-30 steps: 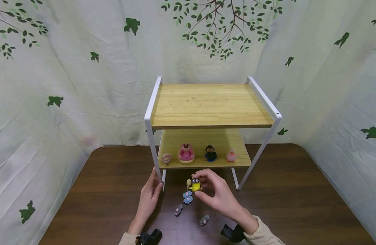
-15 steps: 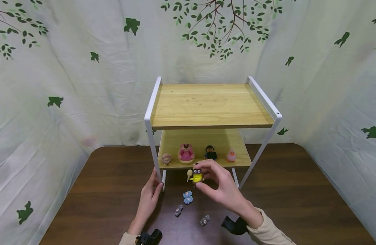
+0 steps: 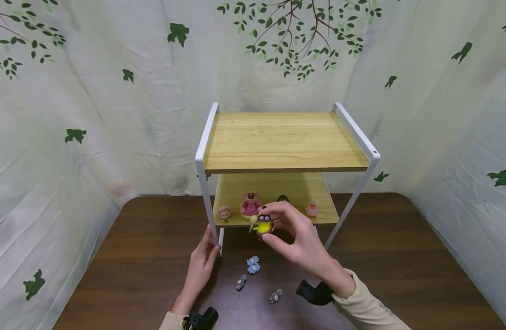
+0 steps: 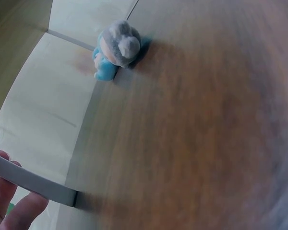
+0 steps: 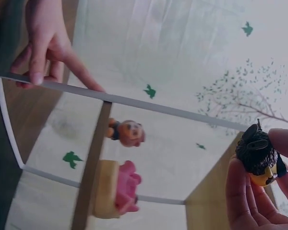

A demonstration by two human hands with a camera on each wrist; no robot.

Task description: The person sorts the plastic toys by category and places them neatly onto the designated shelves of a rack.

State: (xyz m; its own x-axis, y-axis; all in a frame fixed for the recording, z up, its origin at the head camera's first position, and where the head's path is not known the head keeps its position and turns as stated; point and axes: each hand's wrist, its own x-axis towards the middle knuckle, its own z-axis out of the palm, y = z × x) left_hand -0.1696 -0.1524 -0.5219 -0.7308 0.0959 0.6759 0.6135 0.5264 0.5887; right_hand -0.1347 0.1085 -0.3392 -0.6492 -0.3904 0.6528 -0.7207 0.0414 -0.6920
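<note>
In the head view my right hand (image 3: 304, 240) pinches a yellow figure with big eyes (image 3: 264, 224) between thumb and fingers, in front of the lower shelf's front edge. The right wrist view shows this figure (image 5: 259, 155) from its dark, textured side. My left hand (image 3: 201, 268) holds the shelf's white front leg (image 3: 206, 201) at the left; the left wrist view shows fingers (image 4: 24, 211) around the leg. On the lower shelf (image 3: 232, 185) stand a small pale figure (image 3: 224, 213), a pink bear (image 3: 250, 204), a dark-haired figure (image 3: 283, 198) partly hidden by my right hand, and a pink duck (image 3: 312, 209).
On the brown table (image 3: 133, 256) lie a blue figure (image 3: 253, 265) and two small grey figures (image 3: 241, 282) (image 3: 275, 296), nearer to me than the shelf. The upper shelf board (image 3: 286, 140) overhangs the lower one. A leaf-patterned cloth (image 3: 145, 114) hangs behind.
My right hand has risen from near the blue figure to the lower shelf's front edge, carrying the yellow figure. My left hand has stayed on the leg.
</note>
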